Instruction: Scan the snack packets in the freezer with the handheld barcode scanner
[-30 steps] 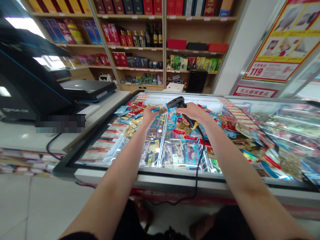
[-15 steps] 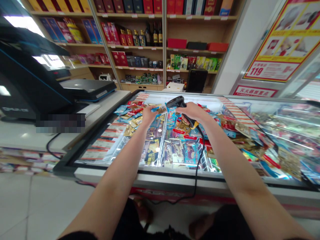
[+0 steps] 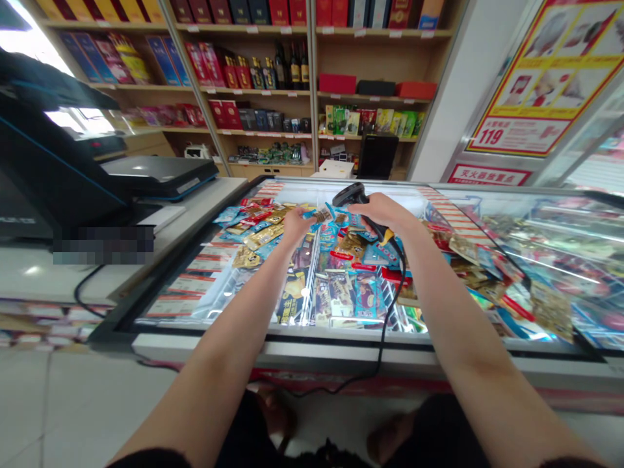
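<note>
Our left hand (image 3: 296, 225) pinches a packet (image 3: 320, 216) in its fingers; our right hand (image 3: 383, 213) grips a scanner (image 3: 351, 194) over the freezer (image 3: 341, 332).

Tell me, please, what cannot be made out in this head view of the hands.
Head view:
Small foil packet in the left hand: print too small to read.
Black corded barcode scanner: grip hidden by the right hand.
Top-shelf red boxes: cut off by the upper edge.

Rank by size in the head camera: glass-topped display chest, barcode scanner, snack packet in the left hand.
Largest to smallest: display chest, barcode scanner, snack packet; the left hand partly hides the packet, so the last step is unsure.
</note>
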`<state>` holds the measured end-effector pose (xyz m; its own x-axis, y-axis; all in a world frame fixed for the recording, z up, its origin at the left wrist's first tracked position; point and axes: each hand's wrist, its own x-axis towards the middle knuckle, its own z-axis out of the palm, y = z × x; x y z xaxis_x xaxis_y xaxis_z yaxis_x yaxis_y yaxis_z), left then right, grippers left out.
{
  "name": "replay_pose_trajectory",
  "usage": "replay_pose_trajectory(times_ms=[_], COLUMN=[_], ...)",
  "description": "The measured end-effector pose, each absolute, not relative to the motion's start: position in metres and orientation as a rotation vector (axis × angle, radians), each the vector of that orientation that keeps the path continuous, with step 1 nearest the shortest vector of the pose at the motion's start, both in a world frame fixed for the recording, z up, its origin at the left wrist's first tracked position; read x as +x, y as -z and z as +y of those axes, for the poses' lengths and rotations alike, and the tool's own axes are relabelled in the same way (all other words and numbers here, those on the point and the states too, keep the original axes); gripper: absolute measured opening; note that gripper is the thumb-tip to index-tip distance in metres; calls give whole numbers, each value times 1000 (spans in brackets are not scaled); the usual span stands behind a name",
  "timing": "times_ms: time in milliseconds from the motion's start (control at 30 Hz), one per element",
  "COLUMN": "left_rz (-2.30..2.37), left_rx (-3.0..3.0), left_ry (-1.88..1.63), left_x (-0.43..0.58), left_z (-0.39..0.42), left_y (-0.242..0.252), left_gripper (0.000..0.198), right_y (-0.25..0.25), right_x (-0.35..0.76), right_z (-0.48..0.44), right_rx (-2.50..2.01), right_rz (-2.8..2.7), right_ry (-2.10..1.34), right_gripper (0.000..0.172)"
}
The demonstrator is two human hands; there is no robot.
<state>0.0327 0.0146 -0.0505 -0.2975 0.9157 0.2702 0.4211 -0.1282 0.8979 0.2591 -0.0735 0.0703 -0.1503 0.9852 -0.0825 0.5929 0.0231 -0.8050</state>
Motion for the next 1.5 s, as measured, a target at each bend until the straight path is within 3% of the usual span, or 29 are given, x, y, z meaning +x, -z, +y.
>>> replay_pose_trajectory(times_ms=[233, 333, 467, 700, 867, 1167, 1367, 1500], left_rz=[1516, 1699, 1895, 1806, 1836, 2176, 2391, 2373], left_rx=[1244, 1496, 1830, 1963, 1993, 1943, 1815, 1942], left_ry=[-1431, -1300, -1102, -1018, -956, -894, -904, -875], left_x=[95, 108, 110, 106, 87, -3, -50, -49], left_z=[24, 28, 27, 23, 21, 14, 1, -4], left_y=[39, 41, 47, 55, 52, 45, 49, 51], left_gripper=[24, 14, 22, 24, 30, 29, 42, 37], right_y=[-82, -84, -87, -82, -75, -61, -57, -52], right_x=[286, 290, 290, 286, 277, 240, 228, 228], right_z=[-71, -70, -71, -72, -71, -78, -82, -77], right_rx=[-1614, -1598, -1596, -1568, -1547, -1526, -1533, -1530], right_rz=[-1608, -1564, -1553, -1641, -1717, -1791, -1872, -1887], right_ry=[-915, -934, -940, -949, -972, -1055, -1065, -1059], right_gripper=[32, 29, 26, 30, 27, 37, 38, 40])
